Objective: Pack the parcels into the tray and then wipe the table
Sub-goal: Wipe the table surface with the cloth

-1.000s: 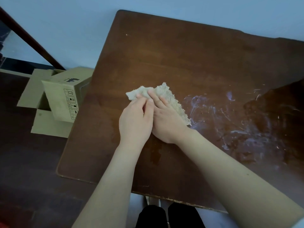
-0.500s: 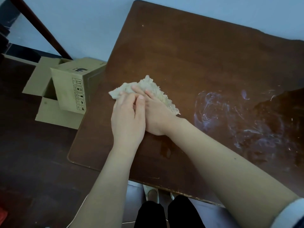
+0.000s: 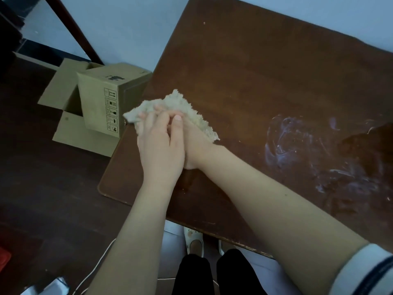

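A frayed beige cloth (image 3: 182, 104) lies on the dark brown table (image 3: 255, 81), with its left tip reaching over the table's left edge. My right hand (image 3: 196, 147) presses flat on the cloth. My left hand (image 3: 159, 143) lies partly over the right one, its fingers bent onto the cloth's left end. Much of the cloth is hidden beneath both hands. No parcels and no tray show on the table.
White smears (image 3: 297, 145) mark the right part of the table. On the dark floor to the left stands an open cardboard box (image 3: 100, 103), close to the table's edge. My shoes (image 3: 194, 241) and a white cable (image 3: 95, 271) are below the near edge.
Both hands have slid the cloth leftward across the table, from near the smears to the left edge. The left hand now overlaps the right hand more.
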